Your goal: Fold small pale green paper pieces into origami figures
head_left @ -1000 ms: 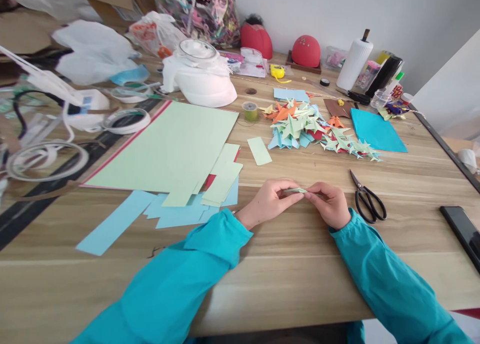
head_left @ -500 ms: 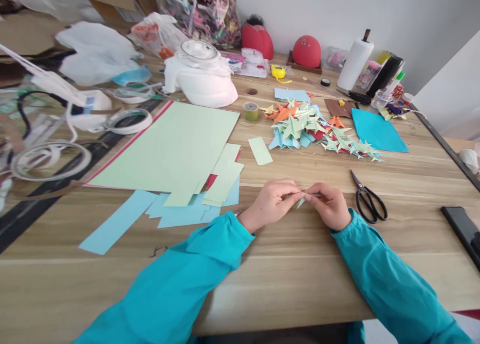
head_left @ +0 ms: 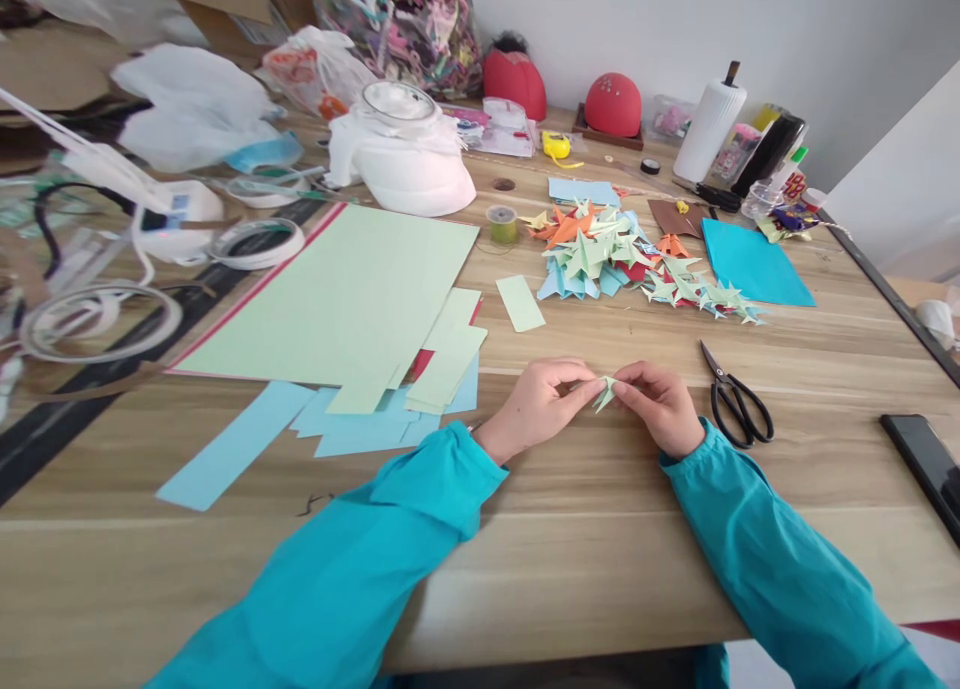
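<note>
A small pale green folded paper star (head_left: 605, 395) is pinched between my two hands above the wooden table. My left hand (head_left: 541, 407) holds its left side between thumb and forefinger. On its right side, the thumb and forefinger of my right hand (head_left: 660, 406) are closed on it, and the fingertips cover part of the paper. Black-handled scissors (head_left: 739, 399) lie right of my right hand, blades pointing away. Beyond my hands lies a loose pale green paper strip (head_left: 520, 303). Farther back is a heap of folded paper stars (head_left: 592, 249) in green, orange, blue and red.
Left of my hands, blue paper strips (head_left: 236, 447) and green strips (head_left: 450, 369) lie beside a large green sheet (head_left: 337, 294). A spool of thread (head_left: 502, 225) stands behind. At the right are a turquoise sheet (head_left: 757, 262) and a black phone (head_left: 922, 469).
The folded green paper shows more of its points between my fingertips now. My right fingers have shifted slightly on it, while both hands stay in nearly the same place.
</note>
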